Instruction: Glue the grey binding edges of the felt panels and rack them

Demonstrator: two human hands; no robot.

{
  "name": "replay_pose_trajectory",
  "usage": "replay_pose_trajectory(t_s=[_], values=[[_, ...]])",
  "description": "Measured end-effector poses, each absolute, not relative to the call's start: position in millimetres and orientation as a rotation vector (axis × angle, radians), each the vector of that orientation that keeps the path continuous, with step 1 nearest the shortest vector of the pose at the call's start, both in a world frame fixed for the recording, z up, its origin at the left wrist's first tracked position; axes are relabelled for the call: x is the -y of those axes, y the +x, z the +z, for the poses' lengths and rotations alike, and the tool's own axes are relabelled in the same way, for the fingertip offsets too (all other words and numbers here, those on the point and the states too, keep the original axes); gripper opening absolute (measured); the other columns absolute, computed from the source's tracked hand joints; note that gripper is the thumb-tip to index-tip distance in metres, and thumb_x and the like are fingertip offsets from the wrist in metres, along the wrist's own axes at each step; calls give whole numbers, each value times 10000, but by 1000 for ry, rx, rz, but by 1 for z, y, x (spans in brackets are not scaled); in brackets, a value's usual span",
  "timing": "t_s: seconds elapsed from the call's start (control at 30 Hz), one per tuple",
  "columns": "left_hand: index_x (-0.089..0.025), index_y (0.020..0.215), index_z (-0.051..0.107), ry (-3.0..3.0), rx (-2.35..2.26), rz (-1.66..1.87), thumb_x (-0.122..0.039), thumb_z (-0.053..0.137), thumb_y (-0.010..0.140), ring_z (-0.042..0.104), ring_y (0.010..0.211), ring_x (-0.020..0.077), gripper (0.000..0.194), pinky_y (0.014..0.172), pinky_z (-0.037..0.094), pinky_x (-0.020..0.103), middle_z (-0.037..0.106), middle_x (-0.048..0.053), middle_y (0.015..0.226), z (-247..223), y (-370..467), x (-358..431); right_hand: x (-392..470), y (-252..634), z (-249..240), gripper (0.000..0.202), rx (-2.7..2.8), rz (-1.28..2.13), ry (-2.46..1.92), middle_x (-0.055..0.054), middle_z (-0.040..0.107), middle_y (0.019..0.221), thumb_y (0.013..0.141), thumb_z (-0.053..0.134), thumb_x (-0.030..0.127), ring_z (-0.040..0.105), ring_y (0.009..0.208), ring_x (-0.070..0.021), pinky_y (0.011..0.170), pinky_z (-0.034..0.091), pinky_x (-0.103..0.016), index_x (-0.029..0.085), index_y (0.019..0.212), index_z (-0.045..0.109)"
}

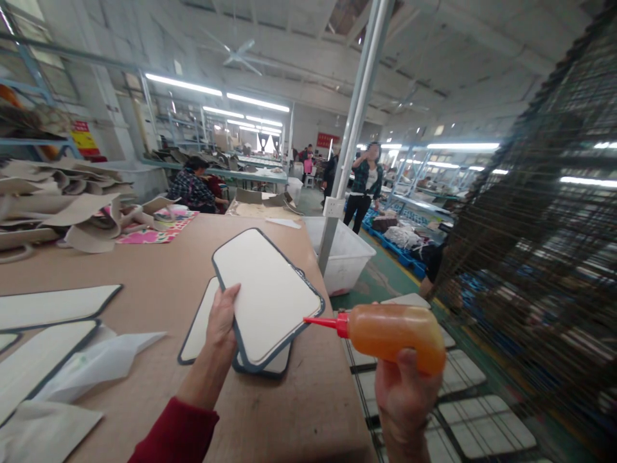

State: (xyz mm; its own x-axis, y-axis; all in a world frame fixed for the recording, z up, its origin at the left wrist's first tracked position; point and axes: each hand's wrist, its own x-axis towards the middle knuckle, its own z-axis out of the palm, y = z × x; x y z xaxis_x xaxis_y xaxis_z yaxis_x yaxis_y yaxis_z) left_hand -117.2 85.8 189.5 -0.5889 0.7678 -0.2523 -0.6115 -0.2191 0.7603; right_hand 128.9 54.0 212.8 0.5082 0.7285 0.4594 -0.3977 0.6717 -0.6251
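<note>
My left hand [222, 316] grips a white rounded rectangular panel [265, 289] with a dark blue-grey edge by its left side, tilted above the table. A shiny line runs along part of the panel's border. In my right hand [407, 392] is a squeeze bottle [393, 331] of amber liquid, lying sideways with its red nozzle pointing left. The nozzle tip is at the panel's right edge; whether it touches I cannot tell. Beneath the held panel, another white panel [198, 331] with the same dark edge rests on the table.
The brown table [159, 399] carries more panels [53, 354], white sheets [110, 360] and a heap of beige pieces [81, 212]. A post [354, 122] and white bin [347, 257] stand beyond its right edge. Panels lie on a wire rack [486, 424] at right. Several people are farther back.
</note>
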Motion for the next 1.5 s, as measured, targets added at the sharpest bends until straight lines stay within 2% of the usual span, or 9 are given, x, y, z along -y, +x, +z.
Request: replay_pose_trajectory(t_s=[0.53,0.93,1.23,1.33,1.5], values=[[-172,822,509,245,-1171,2026,-89,537,752,536,486,86,113,476,463,186,583,-31,660,202,-113,-88,-47,119,211,527,779,756,-491,-82,687,991,666,718,288,675,852,-255,803,532,-435,166,1144,532],[-191,853,517,181,-1182,2086,-87,577,717,545,596,87,181,546,463,168,589,-28,744,210,-107,-96,-46,113,208,541,809,781,-497,-99,693,981,674,716,287,681,824,-255,746,556,-419,166,1166,528],[-201,852,489,266,-1201,2128,-132,594,710,551,595,95,190,540,469,180,592,-28,746,199,-110,-103,-40,110,193,503,789,824,-590,-102,676,1050,683,705,285,663,886,-221,725,556,-331,164,1145,546],[-206,857,488,300,-1197,2171,-139,602,705,550,601,89,201,559,474,177,588,-33,748,197,-111,-106,-35,104,188,492,746,916,-587,-78,695,992,674,718,287,676,822,-199,693,559,-300,178,1128,564],[-223,911,490,330,-1179,2243,-132,605,704,577,653,102,254,611,498,199,600,-35,789,197,-111,-103,-40,100,196,355,559,1111,-613,-43,724,815,746,639,432,686,710,-200,605,580,-321,205,1019,644]])
